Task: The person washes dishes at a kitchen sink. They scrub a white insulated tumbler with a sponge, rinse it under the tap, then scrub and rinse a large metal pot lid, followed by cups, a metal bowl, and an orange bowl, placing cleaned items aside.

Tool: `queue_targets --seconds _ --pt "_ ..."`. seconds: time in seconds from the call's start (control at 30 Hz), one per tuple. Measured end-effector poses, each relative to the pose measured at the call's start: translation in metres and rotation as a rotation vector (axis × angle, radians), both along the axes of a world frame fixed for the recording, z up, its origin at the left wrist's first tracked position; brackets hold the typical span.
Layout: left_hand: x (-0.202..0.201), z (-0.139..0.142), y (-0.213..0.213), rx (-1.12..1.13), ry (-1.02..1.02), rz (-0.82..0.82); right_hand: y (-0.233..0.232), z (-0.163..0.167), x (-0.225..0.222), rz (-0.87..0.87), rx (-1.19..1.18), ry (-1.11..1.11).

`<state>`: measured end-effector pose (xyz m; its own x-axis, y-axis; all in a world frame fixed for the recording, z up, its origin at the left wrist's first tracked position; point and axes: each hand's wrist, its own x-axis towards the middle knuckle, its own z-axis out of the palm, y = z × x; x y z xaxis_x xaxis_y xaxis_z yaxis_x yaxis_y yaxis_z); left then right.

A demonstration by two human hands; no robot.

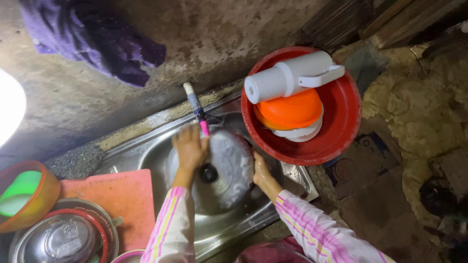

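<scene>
There are two hands, the left hand and the right hand. One lid. One sink. One red tub, one white jug, one orange bowl, maybe two white bowls under it. One pink board.

Head camera looks steeply down, close over sink.

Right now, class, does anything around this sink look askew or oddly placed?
Yes. The white flask lies on its side atop an orange bowl in the red basin, looking precarious. A purple cloth hangs on the wall.
</scene>
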<state>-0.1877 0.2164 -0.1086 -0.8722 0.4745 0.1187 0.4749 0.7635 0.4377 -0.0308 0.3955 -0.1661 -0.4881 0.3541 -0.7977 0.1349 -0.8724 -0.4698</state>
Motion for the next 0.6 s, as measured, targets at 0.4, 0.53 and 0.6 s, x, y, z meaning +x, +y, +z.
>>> queue_targets --seconds 0.4,0.53,0.6 --pt "0.038 -0.002 0.072 0.269 -0.073 -0.254 -0.011 -0.013 -0.035 -0.131 0.12 0.053" --pt "0.032 0.005 0.071 -0.03 -0.215 -0.154 -0.016 -0.019 -0.037 -0.112 0.083 0.029" --pt "0.021 0.01 0.069 -0.283 -0.186 0.112 -0.017 -0.019 -0.039 -0.085 0.065 -0.038"
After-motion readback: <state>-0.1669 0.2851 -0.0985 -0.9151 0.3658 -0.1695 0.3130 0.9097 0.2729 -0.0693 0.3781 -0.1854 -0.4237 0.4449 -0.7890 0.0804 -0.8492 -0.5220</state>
